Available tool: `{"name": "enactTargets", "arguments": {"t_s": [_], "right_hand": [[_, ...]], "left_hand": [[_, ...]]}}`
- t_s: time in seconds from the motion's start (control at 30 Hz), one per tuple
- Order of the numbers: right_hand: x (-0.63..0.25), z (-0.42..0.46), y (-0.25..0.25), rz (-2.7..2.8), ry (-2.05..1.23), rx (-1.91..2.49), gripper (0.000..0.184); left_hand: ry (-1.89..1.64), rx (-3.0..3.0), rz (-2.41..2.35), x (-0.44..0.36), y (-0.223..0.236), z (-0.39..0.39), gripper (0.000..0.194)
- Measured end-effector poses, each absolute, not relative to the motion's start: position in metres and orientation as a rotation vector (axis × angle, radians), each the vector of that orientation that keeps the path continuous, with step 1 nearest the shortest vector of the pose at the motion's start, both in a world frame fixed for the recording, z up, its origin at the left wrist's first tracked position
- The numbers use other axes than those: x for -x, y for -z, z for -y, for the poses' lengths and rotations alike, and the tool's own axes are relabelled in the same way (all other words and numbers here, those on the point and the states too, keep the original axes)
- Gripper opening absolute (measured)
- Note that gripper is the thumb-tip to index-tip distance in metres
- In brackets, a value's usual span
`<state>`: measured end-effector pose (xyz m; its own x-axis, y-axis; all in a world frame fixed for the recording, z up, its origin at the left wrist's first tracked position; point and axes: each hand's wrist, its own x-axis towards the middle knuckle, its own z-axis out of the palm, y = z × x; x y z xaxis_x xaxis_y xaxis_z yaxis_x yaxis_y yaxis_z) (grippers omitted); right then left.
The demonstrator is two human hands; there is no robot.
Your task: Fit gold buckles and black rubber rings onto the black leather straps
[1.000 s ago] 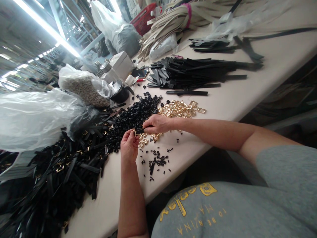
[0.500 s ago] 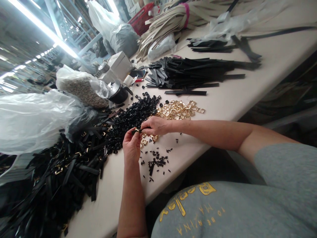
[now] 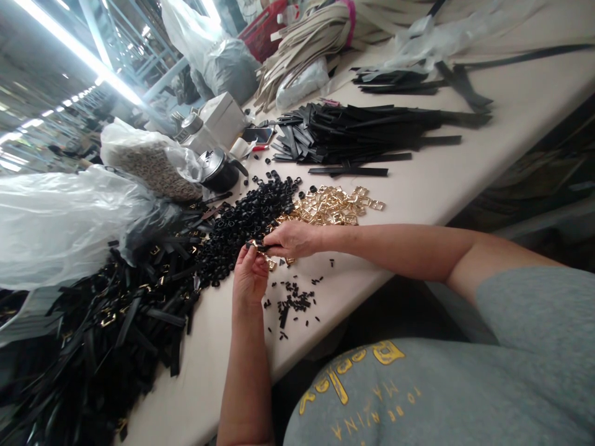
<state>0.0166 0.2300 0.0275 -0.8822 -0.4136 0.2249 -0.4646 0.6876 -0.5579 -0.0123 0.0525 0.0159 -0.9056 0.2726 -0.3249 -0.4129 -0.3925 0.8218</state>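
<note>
Both hands meet over the table at the edge of a heap of small black loops (image 3: pixel 248 214). My left hand (image 3: pixel 251 272) pinches a short black strap (image 3: pixel 261 247) fitted with a gold buckle (image 3: pixel 253 244). From the right, my right hand (image 3: pixel 292 240) has its fingers closed on the other end of the same strap; its fingertips are partly hidden. Loose gold buckles (image 3: pixel 330 205) lie just beyond my right hand. Nearer to me, small black offcuts (image 3: pixel 296 300) are scattered on the tabletop.
Black straps with gold buckles (image 3: pixel 125 322) pile up at the left beside plastic bags (image 3: pixel 69 217). Farther back are a lidded black pot (image 3: pixel 219 171), a phone (image 3: pixel 257 135), a white box (image 3: pixel 223 118) and stacked black strips (image 3: pixel 353 133). The table edge (image 3: pixel 334 322) runs diagonally near my body.
My left hand has turned and shifted slightly right, its fingers now grouped below the buckle. The right hand stays almost in place, still gripping the strap.
</note>
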Motion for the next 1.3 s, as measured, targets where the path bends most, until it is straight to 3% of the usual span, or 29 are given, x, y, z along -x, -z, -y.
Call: {"name": "enactTargets", "arguments": {"t_s": [0.4, 0.67, 0.93, 1.13, 1.3], "right_hand": [[-0.018, -0.228, -0.026, 2.797, -0.888, -0.759, 0.041], [-0.017, -0.235, -0.033, 2.790, -1.111, -0.728, 0.038], [-0.018, -0.233, -0.032, 2.833, -0.826, -0.678, 0.033], [-0.016, -0.236, -0.035, 2.845, -0.893, -0.573, 0.031], [-0.018, -0.234, -0.040, 2.863, -0.951, -0.574, 0.029]], "left_hand": [[-2.281, 0.019, -1.616, 0.011, -0.003, -0.052, 0.039], [-2.244, -0.148, -1.713, 0.005, -0.011, -0.051, 0.033], [-2.218, -0.100, -1.850, 0.007, -0.008, -0.055, 0.033], [-2.435, 0.120, -1.725, 0.018, -0.018, -0.050, 0.034], [-2.414, 0.257, -1.602, 0.015, -0.019, -0.056, 0.036]]}}
